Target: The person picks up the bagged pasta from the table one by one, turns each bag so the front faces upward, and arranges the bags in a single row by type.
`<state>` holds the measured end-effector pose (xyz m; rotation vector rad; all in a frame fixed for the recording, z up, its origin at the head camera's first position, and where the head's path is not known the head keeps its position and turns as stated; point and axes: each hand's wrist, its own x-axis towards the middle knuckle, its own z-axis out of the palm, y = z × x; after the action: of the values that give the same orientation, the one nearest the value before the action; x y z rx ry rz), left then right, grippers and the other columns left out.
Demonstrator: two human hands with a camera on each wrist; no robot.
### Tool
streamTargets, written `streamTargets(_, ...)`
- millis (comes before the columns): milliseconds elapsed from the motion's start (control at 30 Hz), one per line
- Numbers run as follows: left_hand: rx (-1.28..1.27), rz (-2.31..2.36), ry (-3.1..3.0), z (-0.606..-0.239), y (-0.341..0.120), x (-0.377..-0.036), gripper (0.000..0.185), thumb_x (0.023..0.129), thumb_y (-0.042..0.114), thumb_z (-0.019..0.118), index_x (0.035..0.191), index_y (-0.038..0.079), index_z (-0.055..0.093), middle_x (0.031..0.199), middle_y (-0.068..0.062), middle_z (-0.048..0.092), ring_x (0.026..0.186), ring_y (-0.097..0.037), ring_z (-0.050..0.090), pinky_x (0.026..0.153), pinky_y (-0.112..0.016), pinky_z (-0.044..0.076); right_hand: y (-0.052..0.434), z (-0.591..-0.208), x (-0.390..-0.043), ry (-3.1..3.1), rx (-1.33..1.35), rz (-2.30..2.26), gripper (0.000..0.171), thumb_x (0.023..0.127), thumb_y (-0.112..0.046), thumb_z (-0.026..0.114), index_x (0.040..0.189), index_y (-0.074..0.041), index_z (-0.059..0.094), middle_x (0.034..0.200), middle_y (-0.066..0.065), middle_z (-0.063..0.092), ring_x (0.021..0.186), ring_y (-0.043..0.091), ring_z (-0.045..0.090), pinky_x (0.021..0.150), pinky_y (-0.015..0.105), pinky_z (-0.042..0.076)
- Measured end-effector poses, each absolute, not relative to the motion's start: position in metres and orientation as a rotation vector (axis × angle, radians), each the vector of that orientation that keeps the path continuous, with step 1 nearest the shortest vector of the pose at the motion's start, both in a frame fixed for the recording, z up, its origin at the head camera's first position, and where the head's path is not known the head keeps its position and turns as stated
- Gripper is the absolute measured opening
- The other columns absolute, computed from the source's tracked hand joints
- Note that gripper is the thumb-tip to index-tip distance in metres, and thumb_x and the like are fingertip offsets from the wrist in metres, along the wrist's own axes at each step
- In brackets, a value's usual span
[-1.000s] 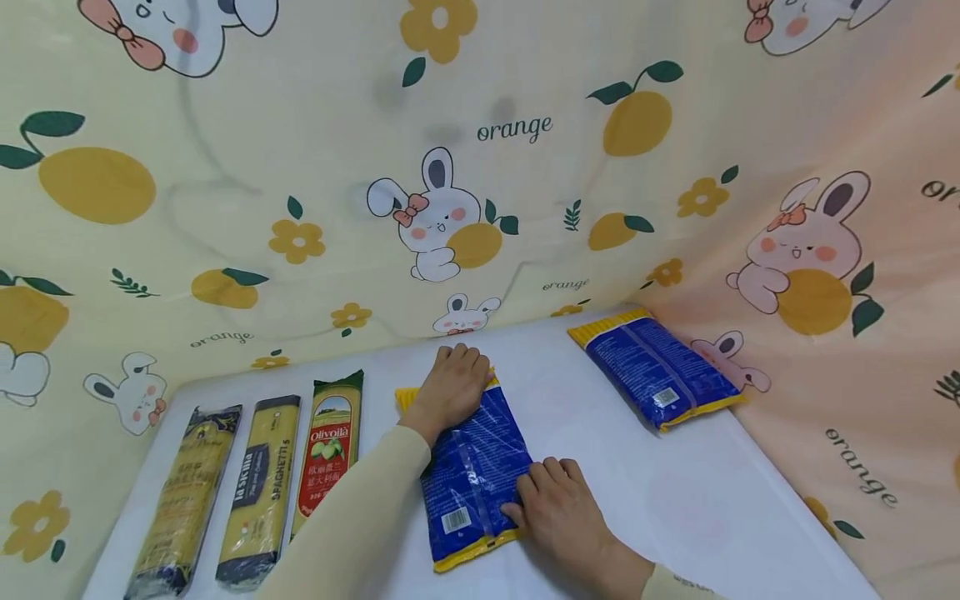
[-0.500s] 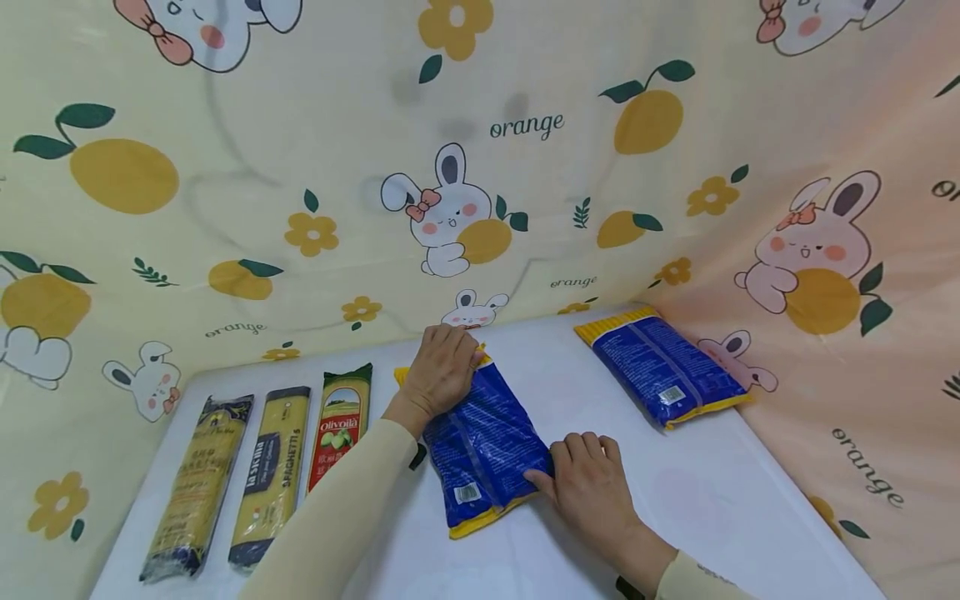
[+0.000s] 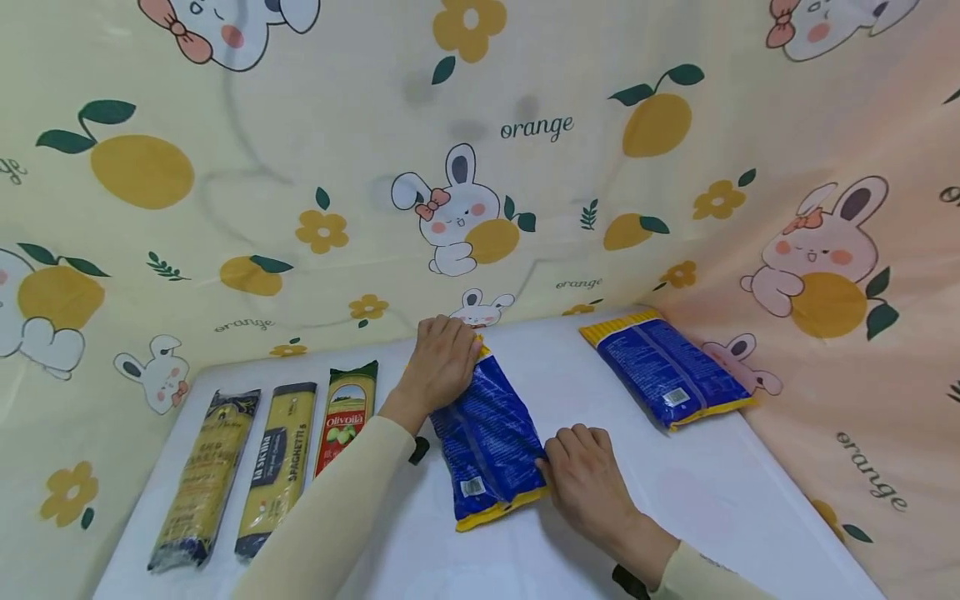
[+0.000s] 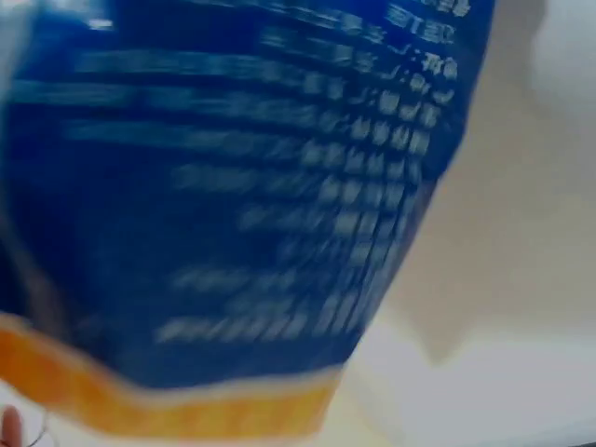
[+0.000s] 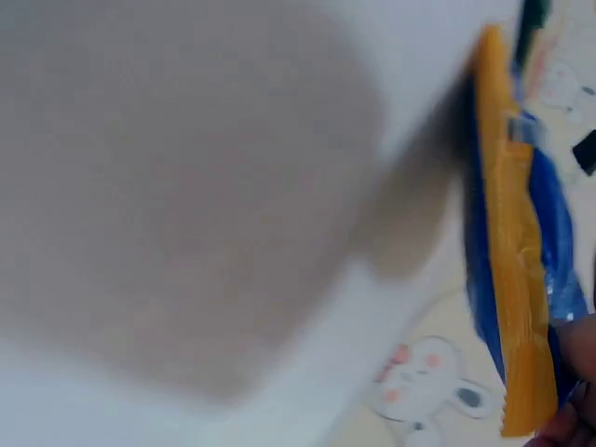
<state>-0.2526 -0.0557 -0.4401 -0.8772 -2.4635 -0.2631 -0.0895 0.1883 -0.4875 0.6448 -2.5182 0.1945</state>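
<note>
Blue pasta bag (image 3: 489,439): your left hand (image 3: 441,363) grips its 12 o'clock end, right hand (image 3: 586,480) pinches its 3 o'clock edge; 3 spaghetti packs (image 3: 276,466) at 9.

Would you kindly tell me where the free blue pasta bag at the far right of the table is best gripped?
Probably across its two long edges, from above: the blue pasta bag lies flat and apart from everything else on the table, so both long sides look reachable.

We see a blue pasta packet (image 3: 491,437) with yellow ends and white print. Behind it hangs a cream cloth (image 3: 300,167) patterned with white rabbits, oranges and yellow flowers.
</note>
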Motion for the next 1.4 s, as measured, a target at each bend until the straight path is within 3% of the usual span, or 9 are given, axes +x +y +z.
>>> streamTargets(200, -0.772, -0.255, -2.63, -0.422, -0.049, -0.246, 0.037, 0.114, 0.037, 0.041, 0.104, 0.008, 0.061, 0.108, -0.009, 0.065, 0.111, -0.031, 0.052, 0.105, -0.053, 0.037, 0.186, -0.464, -0.091, -2.554, 0.671, 0.12, 0.022, 0.09, -0.016, 0.08, 0.082, -0.011, 0.06, 0.076, -0.002, 0.049, 0.078, 0.021, 0.049, 0.084, 0.045, 0.042)
streamTargets(733, -0.775, -0.071, -2.493, -0.422, -0.039, -0.265, 0.028, 0.113, 0.028, 0.048, 0.104, 0.004, 0.058, 0.099, -0.011, 0.061, 0.105, -0.033, 0.053, 0.096, -0.051, 0.041, 0.208, -0.409, -0.095, -2.536, 0.684, -0.051, 0.015, 0.091, -0.01, 0.074, 0.086, -0.008, 0.06, 0.082, 0.005, 0.057, 0.087, 0.029, 0.054, 0.091, 0.051, 0.044)
streamTargets(1000, -0.648, -0.02, -2.776, -0.423, -0.045, -0.262, 0.033, 0.114, 0.034, 0.045, 0.121, 0.006, 0.061, 0.117, -0.01, 0.064, 0.115, -0.031, 0.05, 0.105, -0.053, 0.04, 0.19, -0.414, -0.091, -2.48, 0.753, -0.063, 0.02, 0.087, -0.012, 0.075, 0.081, -0.008, 0.056, 0.079, 0.005, 0.054, 0.083, 0.028, 0.054, 0.083, 0.047, 0.044)
streamTargets(1200, -0.608, -0.097, -2.849, -0.425, -0.051, -0.259, 0.036, 0.114, 0.037, 0.045, 0.116, 0.006, 0.062, 0.11, -0.008, 0.064, 0.111, -0.031, 0.052, 0.102, -0.053, 0.041, 0.18, -0.42, -0.089, -2.494, 0.765, 0.007, 0.02, 0.086, -0.014, 0.08, 0.085, -0.009, 0.06, 0.082, 0.005, 0.057, 0.085, 0.027, 0.055, 0.085, 0.046, 0.045)
streamTargets(1400, -0.667, -0.025, -2.866, -0.428, -0.06, -0.254, 0.034, 0.113, 0.038, 0.049, 0.116, 0.007, 0.062, 0.113, -0.009, 0.066, 0.113, -0.03, 0.053, 0.103, -0.053, 0.04, 0.169, -0.429, -0.087, -2.463, 0.814, 0.073, 0.021, 0.084, -0.014, 0.082, 0.085, -0.01, 0.061, 0.082, 0.004, 0.058, 0.085, 0.026, 0.056, 0.084, 0.045, 0.045)
